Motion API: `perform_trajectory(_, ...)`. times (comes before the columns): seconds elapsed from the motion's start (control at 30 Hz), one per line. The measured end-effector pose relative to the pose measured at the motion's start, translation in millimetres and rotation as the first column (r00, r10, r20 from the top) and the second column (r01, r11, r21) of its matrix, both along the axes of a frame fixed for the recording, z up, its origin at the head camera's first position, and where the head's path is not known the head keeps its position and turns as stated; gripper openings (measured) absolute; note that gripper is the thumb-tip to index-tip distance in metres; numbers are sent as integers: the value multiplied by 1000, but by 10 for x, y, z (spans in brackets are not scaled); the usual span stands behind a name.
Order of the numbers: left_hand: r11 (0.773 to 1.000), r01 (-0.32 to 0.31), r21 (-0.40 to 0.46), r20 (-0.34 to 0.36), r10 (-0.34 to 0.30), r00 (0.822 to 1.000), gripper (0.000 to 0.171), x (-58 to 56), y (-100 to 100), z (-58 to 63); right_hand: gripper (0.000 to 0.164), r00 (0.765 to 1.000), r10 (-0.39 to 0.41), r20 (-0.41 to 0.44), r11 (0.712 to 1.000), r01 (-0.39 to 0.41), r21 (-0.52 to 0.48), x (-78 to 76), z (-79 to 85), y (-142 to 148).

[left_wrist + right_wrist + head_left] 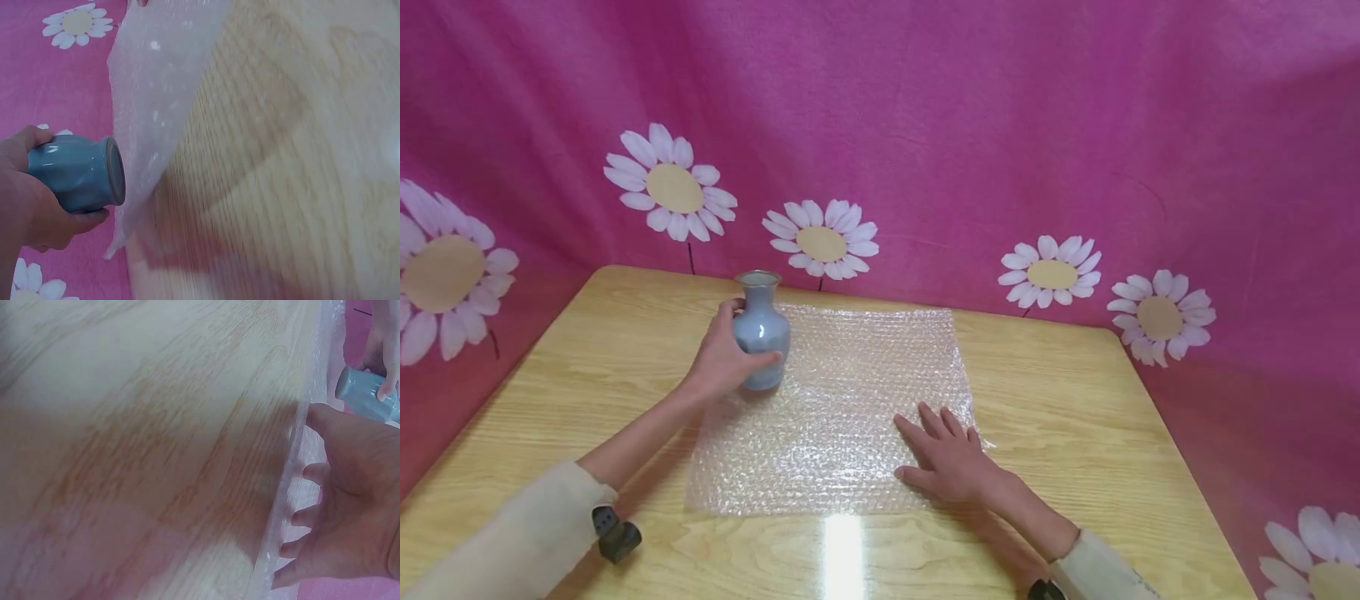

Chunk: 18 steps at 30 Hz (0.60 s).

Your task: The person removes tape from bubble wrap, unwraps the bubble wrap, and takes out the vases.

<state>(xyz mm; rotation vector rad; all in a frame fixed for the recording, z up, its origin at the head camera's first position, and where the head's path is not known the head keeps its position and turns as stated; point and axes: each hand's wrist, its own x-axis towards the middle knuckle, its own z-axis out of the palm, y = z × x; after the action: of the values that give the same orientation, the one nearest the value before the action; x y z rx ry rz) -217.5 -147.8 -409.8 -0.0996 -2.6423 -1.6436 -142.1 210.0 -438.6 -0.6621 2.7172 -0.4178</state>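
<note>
A glossy blue-grey vase with a narrow neck and flared rim is upright in the head view, at the left part of a sheet of bubble wrap. My left hand grips its body from the left, thumb across the front. In the left wrist view the vase shows its base ring, which appears raised off the sheet. Toward the sheet's right side, my right hand rests on the bubble wrap with fingers spread. The right wrist view shows that hand with its fingertips on the bubble wrap.
The light wooden table extends around the sheet on all sides. A pink curtain with white daisies rises behind the table and along both sides. Dark wrist cameras sit at the sleeve cuffs.
</note>
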Motion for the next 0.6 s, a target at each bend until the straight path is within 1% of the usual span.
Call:
perform_trajectory(0.17, 1000, -13, -10, -5, 13, 1000, 94, -37, -51, -5, 71, 1000, -10, 0, 1000, 10, -5, 7, -17, 4)
perform_trajectory(0.43, 999, -39, 9, -50, 40, 998, 93, -76, -116, -31, 70, 1000, -14, 0, 1000, 14, -7, 20, -16, -2)
perform_trajectory(0.6, 998, -56, -1, -51, 56, 997, 94, -85, -153, -35, 71, 1000, -10, -9, 1000, 10, 5, 6, -5, -6)
